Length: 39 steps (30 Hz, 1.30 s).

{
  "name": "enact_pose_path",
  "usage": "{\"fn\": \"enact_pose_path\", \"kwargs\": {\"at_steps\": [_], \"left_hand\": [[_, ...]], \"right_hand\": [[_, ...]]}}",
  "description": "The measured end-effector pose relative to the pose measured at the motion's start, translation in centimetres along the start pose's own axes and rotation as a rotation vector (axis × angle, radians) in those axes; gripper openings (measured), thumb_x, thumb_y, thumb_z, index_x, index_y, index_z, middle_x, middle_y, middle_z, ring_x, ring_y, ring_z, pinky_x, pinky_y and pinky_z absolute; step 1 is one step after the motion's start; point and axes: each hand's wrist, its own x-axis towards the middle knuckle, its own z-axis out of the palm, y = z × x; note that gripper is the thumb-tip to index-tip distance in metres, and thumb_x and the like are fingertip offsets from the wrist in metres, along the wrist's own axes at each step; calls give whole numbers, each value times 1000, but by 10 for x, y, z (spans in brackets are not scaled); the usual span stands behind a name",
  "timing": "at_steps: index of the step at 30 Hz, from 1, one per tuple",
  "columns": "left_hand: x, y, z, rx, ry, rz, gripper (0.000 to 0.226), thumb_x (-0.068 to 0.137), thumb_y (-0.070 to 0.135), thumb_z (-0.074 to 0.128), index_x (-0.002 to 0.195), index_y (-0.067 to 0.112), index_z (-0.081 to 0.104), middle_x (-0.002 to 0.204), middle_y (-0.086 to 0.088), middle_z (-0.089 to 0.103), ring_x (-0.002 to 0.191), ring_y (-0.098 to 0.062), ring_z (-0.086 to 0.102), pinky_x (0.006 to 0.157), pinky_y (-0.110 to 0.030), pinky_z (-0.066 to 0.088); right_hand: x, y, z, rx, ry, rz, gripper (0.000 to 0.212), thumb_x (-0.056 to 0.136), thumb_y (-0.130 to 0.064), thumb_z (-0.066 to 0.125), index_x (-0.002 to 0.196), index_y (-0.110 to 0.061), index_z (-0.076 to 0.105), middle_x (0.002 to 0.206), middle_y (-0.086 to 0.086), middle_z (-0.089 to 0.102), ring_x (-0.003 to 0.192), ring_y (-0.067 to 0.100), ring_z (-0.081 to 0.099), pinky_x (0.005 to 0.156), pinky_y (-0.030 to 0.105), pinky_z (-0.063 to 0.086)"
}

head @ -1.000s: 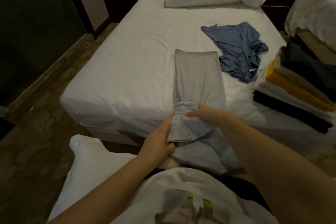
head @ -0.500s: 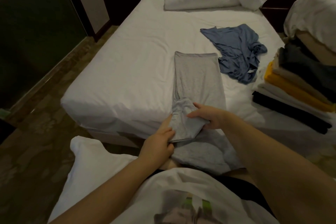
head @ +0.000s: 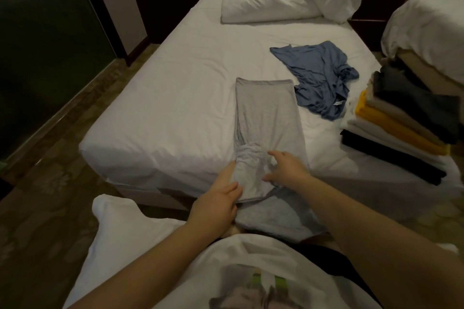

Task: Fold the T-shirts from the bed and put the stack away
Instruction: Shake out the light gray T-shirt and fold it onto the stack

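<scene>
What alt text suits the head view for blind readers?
Left hand grips a half-folded grey T-shirt at the near edge of the bed, right hand spread over it; a crumpled blue T-shirt and folded stack lie to its right.

Grey T-shirt [head: 268,118] lengthwise-folded (sleeve bunched), bed [head: 175,98] edge.

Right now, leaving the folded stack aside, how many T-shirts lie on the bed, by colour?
Grey T-shirt: 1
Blue T-shirt: 1
Total: 2
</scene>
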Motion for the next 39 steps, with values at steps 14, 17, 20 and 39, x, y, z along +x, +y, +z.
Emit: {"fn": "enact_pose_path", "kwargs": {"at_steps": [14,17,20,39], "left_hand": [[3,-44,-14,-107,12,332,64,70,50,43,123,19,61,126,8,58,110,-9,56,95,-13,38],[7,-49,-15,51,63,394,44,73,34,51,112,23,68,110,5,70,92,-16,66,78,-18,47],[9,-42,-20,104,71,431,36,74,30,50,103,29,71,108,9,69,95,-9,62,79,-15,47],[31,-27,-17,-459,-76,121,74,61,77,42,101,21,69,108,-11,68,99,-16,61,86,-29,43]], "right_hand": [[-165,85,-11,77,10,-292,87,50,-98,33,127,-59,24,139,-33,19,136,-4,14,110,16,12],[-166,94,-11,285,35,-230,53,66,-69,65,110,-78,37,134,-32,32,135,-1,22,113,24,21],[-161,97,-19,366,48,-258,76,81,-11,70,97,-80,42,127,-27,42,136,6,28,110,23,22],[-152,87,-20,522,432,-229,19,82,-34,52,75,-48,62,76,-22,62,76,-7,55,68,13,42]]}}
